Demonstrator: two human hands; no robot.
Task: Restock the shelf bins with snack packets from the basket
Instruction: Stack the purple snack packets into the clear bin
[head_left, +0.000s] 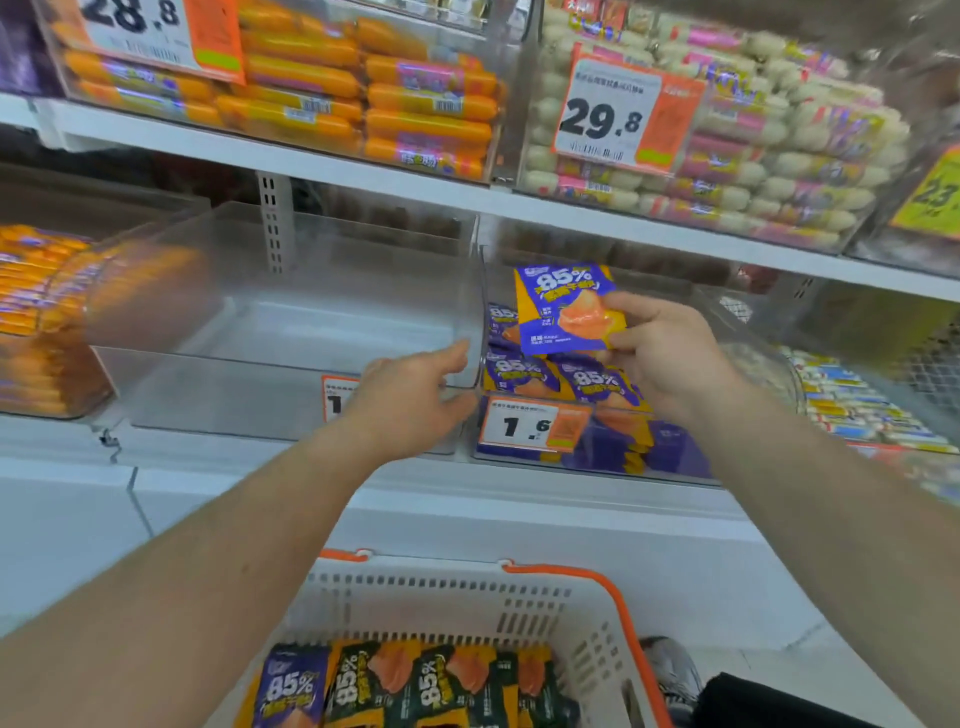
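Above the clear bin (597, 447) on the lower shelf, the right hand (670, 353) pinches a purple snack packet (563, 309) between thumb and curled fingers, holding it upright over packets of the same print already lying in that bin. The left hand (410, 400) reaches forward with relaxed, nearly straight fingers toward the corner where this bin meets the empty bin (291, 332) beside it; whether the fingertips touch the plastic cannot be told. The basket (571, 587), white with an orange handle, sits below the shelf and holds further packets, one purple (291, 686) and several dark green (415, 680). Risk, as a judgement: the grip is on one edge of the packet only, so release from this height could let it tip against the bin wall or slide forward over the low front lip; lowering it onto the stack before release would prevent this. A second risk is mixing: the green packets appear to be a different variety, and placing them with the purple stock would misfile them under the wrong tag. Legible text: the held packet and the basket packets read "85%"; smaller print is not readable. The price tag (535, 426) on the purple bin reads "1.6". Upper-shelf tags read "29.8" (608, 114) and a partly cropped "28.8" (140, 26); a yellow tag (935, 197) at far right shows "23".
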